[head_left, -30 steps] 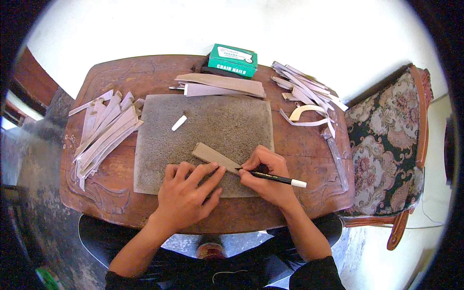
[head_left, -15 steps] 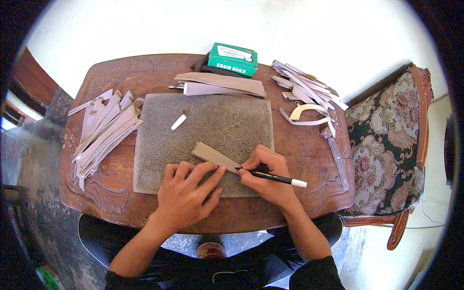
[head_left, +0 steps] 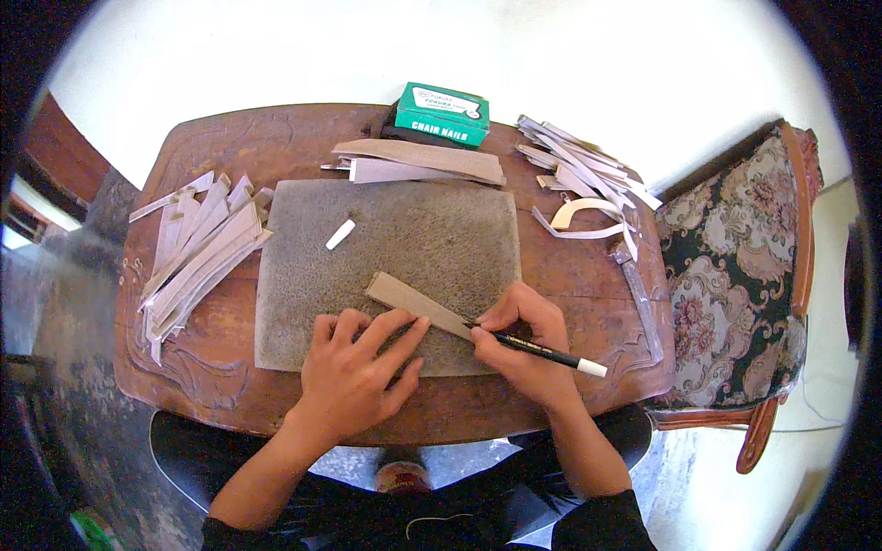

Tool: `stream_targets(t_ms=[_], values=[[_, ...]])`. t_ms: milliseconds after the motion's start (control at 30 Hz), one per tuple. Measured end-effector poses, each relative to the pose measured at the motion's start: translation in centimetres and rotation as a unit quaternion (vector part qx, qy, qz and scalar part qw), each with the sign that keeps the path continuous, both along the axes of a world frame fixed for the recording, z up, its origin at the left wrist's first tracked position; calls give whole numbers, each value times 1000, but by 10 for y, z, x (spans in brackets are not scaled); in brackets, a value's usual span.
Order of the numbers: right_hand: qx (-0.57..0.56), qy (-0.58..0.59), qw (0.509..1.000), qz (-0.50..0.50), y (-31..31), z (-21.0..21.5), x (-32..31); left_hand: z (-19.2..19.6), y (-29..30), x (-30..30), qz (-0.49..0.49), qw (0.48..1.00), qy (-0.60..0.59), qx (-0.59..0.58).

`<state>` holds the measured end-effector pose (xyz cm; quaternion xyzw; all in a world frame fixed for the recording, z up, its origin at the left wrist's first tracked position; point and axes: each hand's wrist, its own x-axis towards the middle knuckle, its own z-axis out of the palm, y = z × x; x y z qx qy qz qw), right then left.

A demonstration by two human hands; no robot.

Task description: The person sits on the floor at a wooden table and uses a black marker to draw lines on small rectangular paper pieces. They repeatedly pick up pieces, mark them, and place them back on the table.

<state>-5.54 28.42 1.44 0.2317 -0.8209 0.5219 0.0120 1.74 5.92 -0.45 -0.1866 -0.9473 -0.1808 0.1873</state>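
Observation:
A narrow light-brown strip (head_left: 411, 298), wood or leather-like, lies slanted on the grey textured mat (head_left: 308, 243). Spread and flat, my left hand (head_left: 354, 381) rests by its lower edge, the index fingertip touching the strip. My right hand (head_left: 544, 381) grips a black marker pen (head_left: 537, 347) with a white end. The pen's tip meets the strip near its right end, which is partly hidden by my fingers. Up and left of the strip lies a loose white pen cap (head_left: 340, 234).
Stacks of similar strips lie on the wooden table: a left pile (head_left: 197, 266), a far pile (head_left: 418, 161) and a right pile (head_left: 574, 161). Behind the far pile stands a green box (head_left: 443, 115). A hammer-like tool (head_left: 640, 308) sits at right, beside a floral chair (head_left: 726, 275).
My right hand and the marker have slid right and slightly toward me along the strip. More of the strip's right part shows. My left hand has stayed almost still.

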Motion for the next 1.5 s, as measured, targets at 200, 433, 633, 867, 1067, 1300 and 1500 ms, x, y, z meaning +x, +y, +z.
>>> stream_targets(t_ms=[200, 433, 633, 867, 1067, 1300, 1500], values=[[-1, -28, 1000, -10, 3, -11, 0, 0, 2, -1, -2, 1000, -2, -5], [15, -23, 1000, 3, 5, -17, -6, 0, 0, 0, -4, 1000, -9, -2], [26, -46, 998, 16, 3, -10, -7, 1, -1, 0, -5, 1000, -3, -3], [24, -48, 998, 16, 6, -13, -7, -1, 1, -2, -8, 1000, -7, 2], [19, -46, 999, 20, 3, -12, -6, 0, 0, 0, -5, 1000, -9, -2], [32, -41, 998, 20, 2, -10, -6, 1, 0, 0, -6, 1000, -9, -2], [10, -33, 999, 15, 1, -12, -6, 1, 0, -1, -8, 1000, -4, -4]])
